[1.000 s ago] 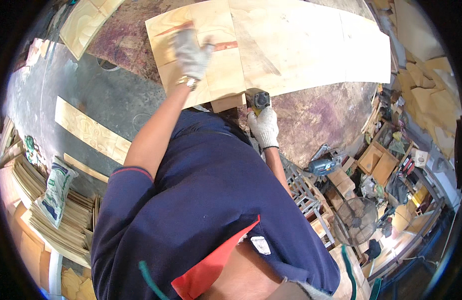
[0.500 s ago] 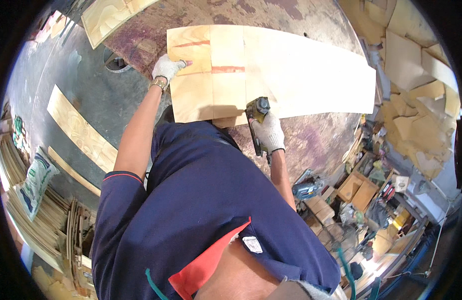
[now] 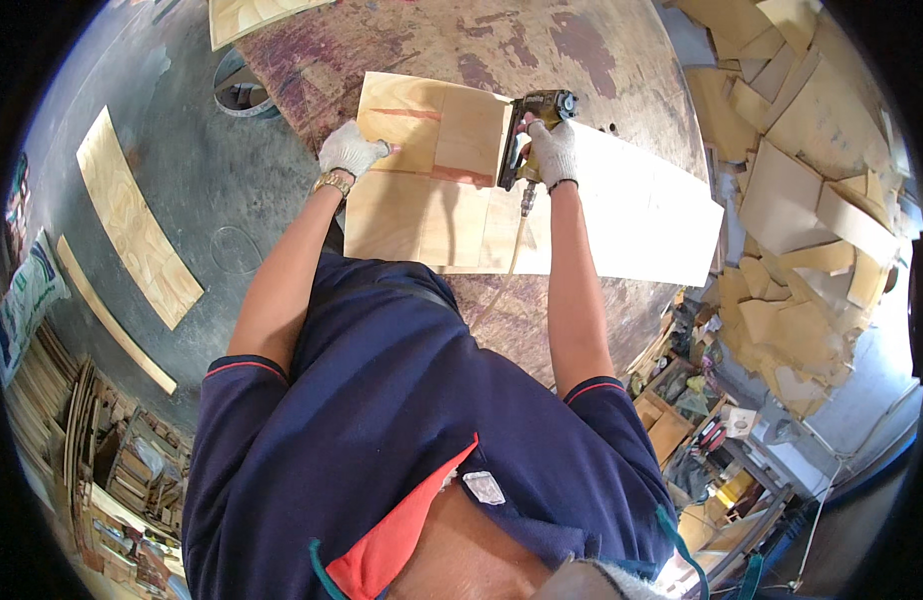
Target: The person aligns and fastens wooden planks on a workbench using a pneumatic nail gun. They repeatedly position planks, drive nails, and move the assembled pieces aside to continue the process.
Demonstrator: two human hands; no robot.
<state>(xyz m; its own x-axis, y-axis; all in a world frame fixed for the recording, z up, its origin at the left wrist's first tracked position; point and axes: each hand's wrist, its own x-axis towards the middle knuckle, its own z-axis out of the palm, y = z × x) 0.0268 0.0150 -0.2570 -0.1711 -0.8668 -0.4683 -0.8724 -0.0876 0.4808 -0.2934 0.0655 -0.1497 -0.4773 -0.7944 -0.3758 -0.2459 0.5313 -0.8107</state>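
Observation:
A long, pale plywood panel [image 3: 622, 200] lies before me on the worn workbench, with reddish streaks across its left part. At its left edge, my gloved left hand [image 3: 352, 150] grips the wood, the thumb on top and the other fingers mostly hidden. My gloved right hand [image 3: 557, 152] is wrapped round the handle of a black and olive-yellow nail gun [image 3: 550, 102]. The tool is over the panel's far edge, left of the middle; I cannot tell whether its nose touches the wood. An air hose [image 3: 517, 245] runs from its handle back toward my body.
The stained workbench [image 3: 602, 50] extends beyond the panel. Another plywood piece [image 3: 257, 12] overhangs its far left edge. On the floor at left lie a curved board [image 3: 137, 215] and a thin strip [image 3: 112, 320]. Sheet offcuts [image 3: 832, 130] are heaped at right, above cluttered boxes [image 3: 672, 425].
My right hand has carried the nail gun from the panel's near edge to its far edge. The panel has shifted slightly toward me and tilted, its right end lower; my left hand still holds its edge.

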